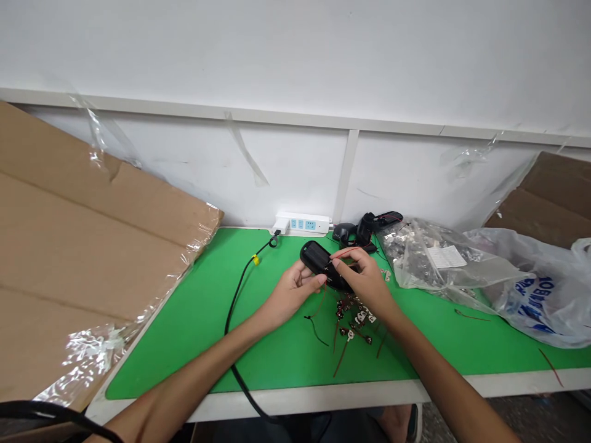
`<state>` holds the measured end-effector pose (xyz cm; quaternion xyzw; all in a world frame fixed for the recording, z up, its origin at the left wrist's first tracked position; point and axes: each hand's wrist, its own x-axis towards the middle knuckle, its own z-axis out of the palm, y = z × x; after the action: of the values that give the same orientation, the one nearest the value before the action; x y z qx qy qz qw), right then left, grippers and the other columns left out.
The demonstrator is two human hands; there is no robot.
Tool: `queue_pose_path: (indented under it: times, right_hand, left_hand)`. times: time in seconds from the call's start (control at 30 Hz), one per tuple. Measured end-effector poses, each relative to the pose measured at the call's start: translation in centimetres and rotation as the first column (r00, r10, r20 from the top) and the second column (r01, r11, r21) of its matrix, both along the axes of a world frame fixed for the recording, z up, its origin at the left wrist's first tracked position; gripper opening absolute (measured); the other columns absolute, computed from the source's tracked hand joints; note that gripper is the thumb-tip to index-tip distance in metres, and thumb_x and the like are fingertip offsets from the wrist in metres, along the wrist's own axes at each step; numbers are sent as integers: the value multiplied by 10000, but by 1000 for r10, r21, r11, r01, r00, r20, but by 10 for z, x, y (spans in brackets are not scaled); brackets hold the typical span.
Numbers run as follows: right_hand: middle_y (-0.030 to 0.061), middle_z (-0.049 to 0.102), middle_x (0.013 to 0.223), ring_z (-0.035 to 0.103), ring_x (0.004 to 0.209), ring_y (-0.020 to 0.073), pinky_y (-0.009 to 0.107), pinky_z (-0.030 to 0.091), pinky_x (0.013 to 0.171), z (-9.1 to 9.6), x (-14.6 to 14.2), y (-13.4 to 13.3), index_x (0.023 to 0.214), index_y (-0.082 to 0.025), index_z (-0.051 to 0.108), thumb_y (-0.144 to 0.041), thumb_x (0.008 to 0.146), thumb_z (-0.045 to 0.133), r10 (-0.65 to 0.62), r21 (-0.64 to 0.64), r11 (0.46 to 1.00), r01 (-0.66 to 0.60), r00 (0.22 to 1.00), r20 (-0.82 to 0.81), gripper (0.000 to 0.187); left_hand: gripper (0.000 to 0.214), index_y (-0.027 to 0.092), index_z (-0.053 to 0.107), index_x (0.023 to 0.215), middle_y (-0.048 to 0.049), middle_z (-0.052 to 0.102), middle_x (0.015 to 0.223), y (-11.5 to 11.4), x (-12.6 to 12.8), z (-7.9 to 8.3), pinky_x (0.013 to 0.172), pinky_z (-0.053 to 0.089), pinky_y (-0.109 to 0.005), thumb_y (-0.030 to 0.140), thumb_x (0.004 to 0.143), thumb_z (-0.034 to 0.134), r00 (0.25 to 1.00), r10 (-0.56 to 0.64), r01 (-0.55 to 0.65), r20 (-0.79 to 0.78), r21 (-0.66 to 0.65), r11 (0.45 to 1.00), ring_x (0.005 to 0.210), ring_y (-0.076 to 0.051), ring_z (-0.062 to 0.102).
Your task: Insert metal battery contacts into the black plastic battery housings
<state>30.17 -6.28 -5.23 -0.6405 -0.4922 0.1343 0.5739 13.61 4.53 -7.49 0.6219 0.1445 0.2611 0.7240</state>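
My left hand (pixel 299 284) is closed around the lower left side of a black plastic housing (pixel 316 255), which has a long rounded recess at its upper end. The housing is held tilted above the green table mat. My right hand (pixel 362 274) lies over its right part, thumb and forefinger pinched together at the recess's edge. A thin red wire (pixel 347 250) comes out at these fingertips; any small part on its end is too small to make out. Below the hands lies a loose pile of small metal contacts (pixel 361 317) with red and black wires.
More black housings (pixel 364 231) lie at the back beside a white power strip (pixel 307 223). A clear bag of metal parts (pixel 427 252) and a white plastic bag (pixel 545 295) are at right. A black cable (pixel 229 314) crosses the mat. Cardboard (pixel 92 246) leans at left.
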Motion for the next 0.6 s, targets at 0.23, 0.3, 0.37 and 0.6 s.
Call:
queue_pose_path:
  times: [0.23, 0.3, 0.37, 0.6]
  right_hand:
    - [41, 719, 1050, 661, 1043, 245, 413, 494, 983, 4, -2, -3, 938, -239, 755, -365, 908, 687, 115, -28, 992, -121, 981, -153, 146]
    - [44, 720, 1061, 664, 1068, 247, 417, 487, 1003, 5, -3, -4, 932, -236, 751, -354, 902, 697, 139, -15, 990, -143, 977, -163, 133]
    - [55, 721, 1077, 664, 1085, 250, 425, 483, 1018, 6, -4, -5, 908, -232, 746, -354, 905, 697, 145, 5, 989, -146, 978, -152, 132]
    - [87, 721, 1093, 645, 1150, 276, 487, 452, 1068, 8, -7, -5, 850, -229, 730, -380, 916, 709, 100, 20, 995, -100, 995, -17, 167]
  left_hand:
    - [814, 227, 539, 1457, -92, 710, 1325, -1, 0, -5, 1032, 550, -386, 301, 743, 924, 1000, -1, 1, 12, 10, 1000, 1138, -239, 704]
    - [774, 214, 581, 1400, -89, 715, 1297, -2, -1, -4, 1019, 557, -378, 288, 719, 941, 1000, 20, -21, 22, 81, 996, 1139, -241, 699]
    - [704, 208, 617, 1325, -87, 713, 1274, -3, -2, -4, 1032, 551, -377, 282, 709, 951, 998, 56, -62, 40, 168, 984, 1164, -245, 684]
    - [649, 254, 624, 1312, -92, 652, 1260, -3, -6, -5, 1001, 557, -392, 331, 748, 934, 975, 195, -221, 106, 539, 813, 1164, -246, 649]
